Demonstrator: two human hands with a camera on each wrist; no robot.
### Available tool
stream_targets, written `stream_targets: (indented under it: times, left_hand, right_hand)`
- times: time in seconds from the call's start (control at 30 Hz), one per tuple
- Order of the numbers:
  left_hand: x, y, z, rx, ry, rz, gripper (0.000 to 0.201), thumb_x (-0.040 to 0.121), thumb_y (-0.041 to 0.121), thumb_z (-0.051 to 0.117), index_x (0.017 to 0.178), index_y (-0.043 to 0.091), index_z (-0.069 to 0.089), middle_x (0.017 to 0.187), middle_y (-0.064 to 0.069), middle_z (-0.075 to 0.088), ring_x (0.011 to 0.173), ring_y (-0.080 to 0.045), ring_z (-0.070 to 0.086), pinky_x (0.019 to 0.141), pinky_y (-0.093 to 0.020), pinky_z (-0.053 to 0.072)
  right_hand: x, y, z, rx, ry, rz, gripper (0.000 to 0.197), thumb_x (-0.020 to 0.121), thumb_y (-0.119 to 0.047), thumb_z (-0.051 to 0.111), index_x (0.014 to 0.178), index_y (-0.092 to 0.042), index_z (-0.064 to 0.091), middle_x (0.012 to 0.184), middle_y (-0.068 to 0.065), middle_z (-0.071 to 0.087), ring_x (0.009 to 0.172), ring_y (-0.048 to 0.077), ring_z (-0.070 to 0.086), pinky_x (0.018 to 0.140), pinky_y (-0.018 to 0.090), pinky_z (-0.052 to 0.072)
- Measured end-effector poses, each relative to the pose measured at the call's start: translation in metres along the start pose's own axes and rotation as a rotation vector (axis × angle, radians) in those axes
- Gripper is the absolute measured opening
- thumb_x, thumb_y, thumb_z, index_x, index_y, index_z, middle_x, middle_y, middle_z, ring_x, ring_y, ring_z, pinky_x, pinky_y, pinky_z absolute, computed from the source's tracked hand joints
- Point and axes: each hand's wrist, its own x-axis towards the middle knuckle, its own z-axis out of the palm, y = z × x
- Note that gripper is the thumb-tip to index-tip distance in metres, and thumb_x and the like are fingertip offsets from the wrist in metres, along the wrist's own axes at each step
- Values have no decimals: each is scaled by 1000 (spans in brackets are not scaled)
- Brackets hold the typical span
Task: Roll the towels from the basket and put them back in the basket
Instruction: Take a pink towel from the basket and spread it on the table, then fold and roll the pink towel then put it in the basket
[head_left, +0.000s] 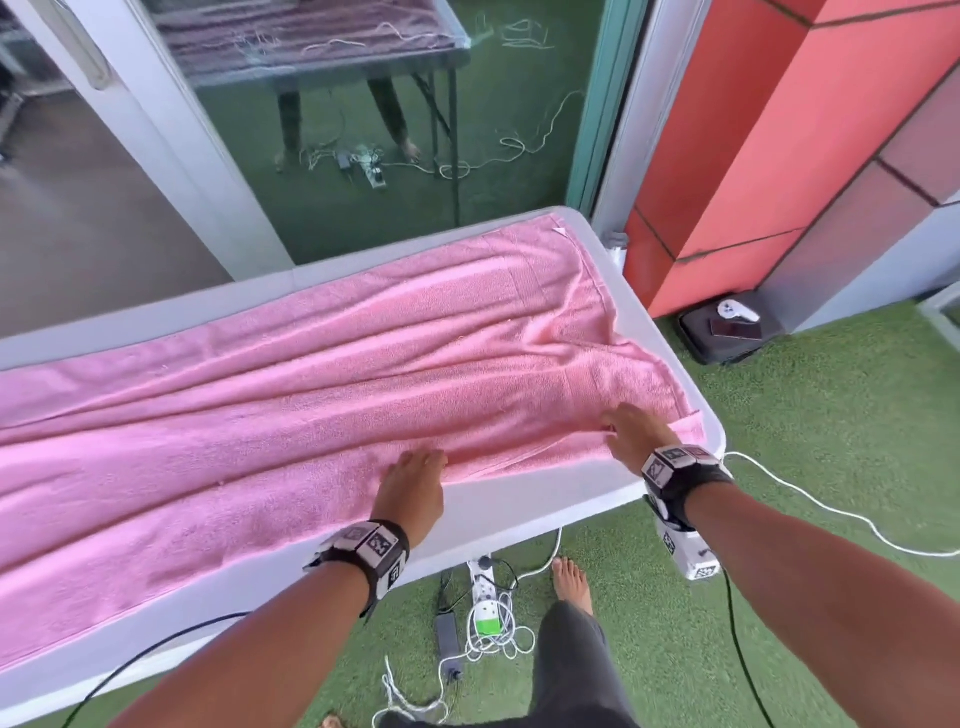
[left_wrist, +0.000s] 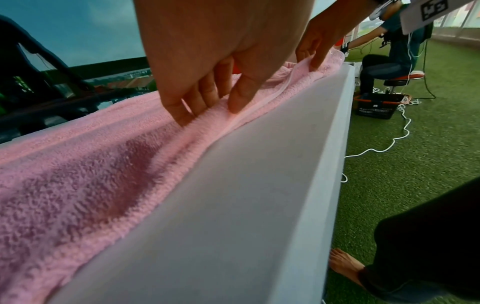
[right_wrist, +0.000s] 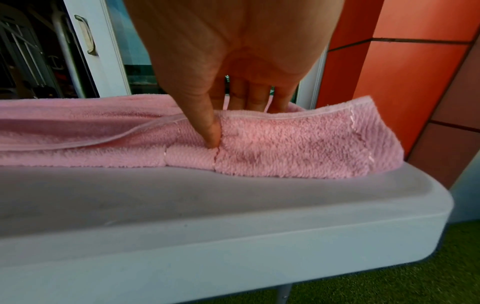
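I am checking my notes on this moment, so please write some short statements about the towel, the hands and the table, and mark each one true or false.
1. The pink towel lies spread along the white table. True.
2. Both hands pinch the towel's near edge. True: the left hand and the right hand hold it.
3. The towel is already rolled up tight. False: it still lies mostly flat, only its near edge raised.
4. The floor is bare grey concrete. False: it is green turf.
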Motion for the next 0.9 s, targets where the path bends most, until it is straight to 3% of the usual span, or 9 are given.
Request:
stream_targets:
  times: [0.17,0.27,0.33,0.4,0.43,0.6,0.77,0.9]
  left_hand:
    - [4,35,9,70,40,203,41,86,16,64,125,10,56,122,-6,56,114,-23,52,98,-42,46]
    - [19,59,22,70,-39,178,49,95,26,53,141,14,39,143,-4,43,130,-22,39,108,-38,31]
    - [33,70,28,83,-19,140,49,95,28,52,141,17,38,144,-2,40,132,-20,37,109,-36,31]
    - [43,79,30,112,3,124,41,95,25,53,135,16,45,140,-1,46,130,-19,39,108,-33,32]
    - [46,83,30,120,12,129,38,95,22,54,132,16,49,137,-1,49,128,-18,42,108,-33,33]
    - [38,91,27,-19,65,143,33,88,5,58,121,12,60,123,-3,60,114,-22,55,101,-36,39]
    - [-2,69,20,-41,143,130,30,69,9,79,96,11,66,95,-2,66,90,-22,59,83,-41,49]
    - [-45,65,23,-191,93,148,24,81,5,71,105,10,69,96,-4,72,87,-20,66,86,-39,52]
  right_hand:
    - [-10,10,-12,86,-20,-51,22,92,-11,57,112,-11,67,98,-2,55,85,14,56,78,20,49]
    - [-15,20,-18,91,-8,-83,16,93,-12,58,101,-9,71,89,-4,54,82,13,57,68,11,40]
    - [-17,27,-22,108,22,-96,16,92,-13,59,100,-9,72,92,1,61,81,13,56,74,16,45]
    - [-21,32,-27,134,43,-97,15,91,-13,60,100,-10,72,97,4,64,84,16,58,83,29,50]
    - [-23,33,-29,149,51,-97,15,91,-13,61,101,-10,72,97,4,63,84,15,58,85,31,50]
    - [-46,37,-32,222,118,-77,14,90,-15,63,100,-11,72,96,1,64,81,13,60,83,25,50]
    - [-82,44,-22,276,134,-2,14,91,-15,60,100,-14,71,99,-3,62,85,13,62,84,26,50]
    - [-115,46,-7,297,145,39,16,92,-12,58,99,-16,71,98,-7,59,88,11,61,88,25,48]
